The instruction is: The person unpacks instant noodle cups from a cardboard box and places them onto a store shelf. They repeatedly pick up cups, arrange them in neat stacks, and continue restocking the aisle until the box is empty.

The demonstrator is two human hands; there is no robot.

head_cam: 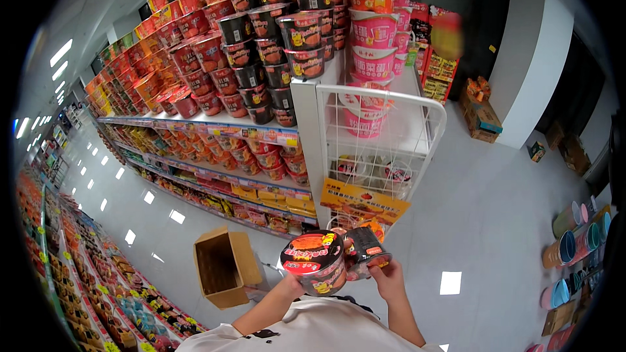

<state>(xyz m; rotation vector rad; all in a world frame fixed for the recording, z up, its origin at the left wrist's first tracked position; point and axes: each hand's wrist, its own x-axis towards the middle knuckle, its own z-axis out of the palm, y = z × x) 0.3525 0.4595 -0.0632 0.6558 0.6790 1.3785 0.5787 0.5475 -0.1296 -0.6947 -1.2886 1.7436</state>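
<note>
Two black instant noodle cups are held in front of my chest. My left hand (293, 286) grips the nearer-left cup (320, 281), whose black and red lid faces up towards me. My right hand (388, 277) has its fingers on the rim of the other cup (363, 249), which is tilted on its side against the first. The left palm is mostly hidden beneath its cup. Ahead, similar black noodle cups (303, 32) stand stacked on top of a white store shelf (304, 107).
An open cardboard box (234, 269) stands on the tiled floor to the left. A white wire rack (415, 142) with an orange printed sign (364, 200) juts from the shelf end. Pink noodle cups (374, 29) are stacked beside it. Plastic bins (567, 247) stand at right.
</note>
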